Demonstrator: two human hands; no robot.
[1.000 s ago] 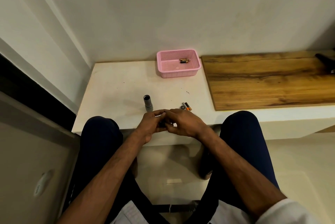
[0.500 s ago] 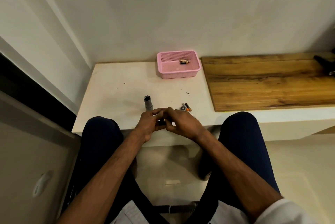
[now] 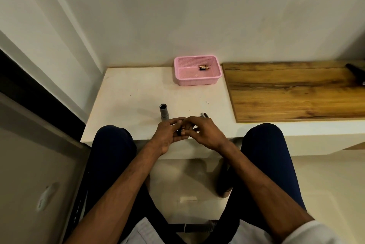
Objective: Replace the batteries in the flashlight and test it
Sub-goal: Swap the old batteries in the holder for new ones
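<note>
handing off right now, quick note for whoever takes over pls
Hands: the left hand and right hand both pinch a small dark part between them at the near edge of the white table. I cannot tell what the part is.
Things: the flashlight body stands upright on the table, open end up, just beyond the left hand. The loose batteries lie on the table behind the right hand, and other batteries lie in the pink basket at the back.
Done: flashlight opened.
Left: load batteries, close it, test it. Which batteries are fresh does not show.
</note>
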